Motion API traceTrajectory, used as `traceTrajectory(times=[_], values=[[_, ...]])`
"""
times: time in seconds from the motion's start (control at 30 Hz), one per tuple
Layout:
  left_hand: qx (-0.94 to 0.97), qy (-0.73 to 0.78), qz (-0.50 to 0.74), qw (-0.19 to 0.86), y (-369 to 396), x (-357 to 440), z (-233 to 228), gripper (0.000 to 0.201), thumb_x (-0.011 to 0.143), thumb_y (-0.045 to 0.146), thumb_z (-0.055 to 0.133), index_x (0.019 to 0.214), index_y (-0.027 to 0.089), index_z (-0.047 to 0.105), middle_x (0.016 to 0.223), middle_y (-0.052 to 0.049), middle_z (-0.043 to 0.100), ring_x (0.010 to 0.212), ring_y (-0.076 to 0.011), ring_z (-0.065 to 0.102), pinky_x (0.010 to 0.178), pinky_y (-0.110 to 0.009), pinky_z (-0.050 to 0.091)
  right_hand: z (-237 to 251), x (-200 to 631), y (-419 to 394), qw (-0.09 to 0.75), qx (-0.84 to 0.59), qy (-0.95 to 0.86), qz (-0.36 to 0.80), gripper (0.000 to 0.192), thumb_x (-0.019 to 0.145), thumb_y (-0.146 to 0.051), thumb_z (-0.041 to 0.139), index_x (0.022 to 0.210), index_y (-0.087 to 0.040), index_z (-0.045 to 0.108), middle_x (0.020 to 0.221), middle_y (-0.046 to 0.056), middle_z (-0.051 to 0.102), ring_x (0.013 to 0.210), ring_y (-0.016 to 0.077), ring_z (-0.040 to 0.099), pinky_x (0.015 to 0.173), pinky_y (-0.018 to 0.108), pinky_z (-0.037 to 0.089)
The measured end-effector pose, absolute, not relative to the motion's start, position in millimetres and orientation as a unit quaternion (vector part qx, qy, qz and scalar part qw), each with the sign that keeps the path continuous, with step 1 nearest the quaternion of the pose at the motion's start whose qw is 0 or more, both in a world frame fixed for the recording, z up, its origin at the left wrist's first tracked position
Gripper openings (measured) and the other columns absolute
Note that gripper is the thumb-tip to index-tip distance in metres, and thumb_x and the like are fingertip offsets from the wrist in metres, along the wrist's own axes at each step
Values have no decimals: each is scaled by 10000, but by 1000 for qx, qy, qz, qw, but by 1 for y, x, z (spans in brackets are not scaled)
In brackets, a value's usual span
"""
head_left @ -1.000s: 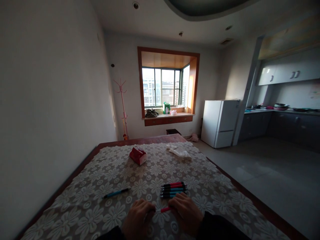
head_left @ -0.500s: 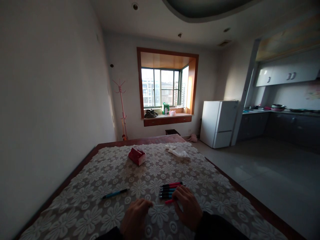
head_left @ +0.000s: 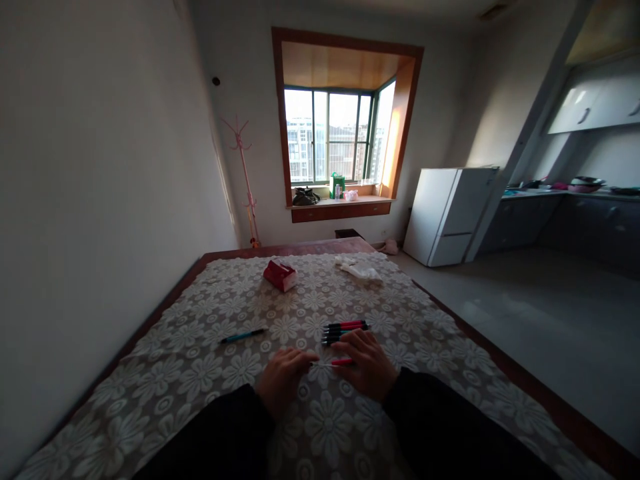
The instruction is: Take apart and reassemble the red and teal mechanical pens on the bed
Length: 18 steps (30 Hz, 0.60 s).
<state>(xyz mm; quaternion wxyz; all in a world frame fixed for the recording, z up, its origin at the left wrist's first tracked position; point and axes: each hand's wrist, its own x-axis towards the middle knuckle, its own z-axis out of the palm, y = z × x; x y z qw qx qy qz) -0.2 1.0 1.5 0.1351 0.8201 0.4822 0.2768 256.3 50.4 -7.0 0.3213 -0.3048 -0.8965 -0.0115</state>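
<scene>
Between my hands runs a thin white pen refill [head_left: 325,365], its left end pinched in the closed fingers of my left hand [head_left: 285,377]. The refill's right end meets a red pen barrel [head_left: 342,361]; how deep it sits inside is too small to tell. My right hand [head_left: 369,363] is closed around that barrel and covers its right part. Just beyond the right fingers lies a row of several pens [head_left: 345,327], red and dark ones, partly hidden by the hand. A blue pen with black ends [head_left: 243,335] lies apart, beyond my left hand.
A lace tablecloth with flowers [head_left: 327,417] covers the wooden table. Farther back on it are a red tissue pack [head_left: 280,275] and a crumpled white plastic bag [head_left: 363,272]. A wall [head_left: 100,167] borders the left side; a white fridge [head_left: 440,213] stands beyond on the right.
The view has tilted down, so table and hands appear higher in the picture. My hands look slightly closer together, with less of the white refill showing between them.
</scene>
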Motion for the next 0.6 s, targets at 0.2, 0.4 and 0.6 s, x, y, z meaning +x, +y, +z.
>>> traceTrajectory(times=[0.2, 0.4, 0.6], values=[[801, 502, 295, 139, -1, 1, -1, 225, 951, 240, 584, 1144, 269, 695, 976, -23, 749, 958, -202, 672, 882, -331, 514, -5, 253, 47, 324, -265, -908, 4, 144, 982, -230, 569, 857, -217, 638, 895, 29, 675, 872, 181, 552, 807, 350, 384], [789, 498, 313, 181, 1, 0, -5, 206, 932, 266, 607, 1120, 251, 691, 984, -33, 744, 969, -193, 679, 901, -333, 543, -1, 254, 45, 289, -273, -917, 26, 54, 931, -266, 651, 904, -220, 643, 965, 34, 677, 941, 197, 552, 846, 364, 384], [781, 504, 319, 183, 0, 0, -3, 229, 926, 198, 584, 1129, 254, 675, 1007, -25, 753, 1005, -195, 676, 921, -342, 539, -4, 257, 51, 281, -306, -909, 12, 74, 930, -192, 617, 856, -201, 623, 956, 50, 656, 939, 207, 532, 843, 372, 397]])
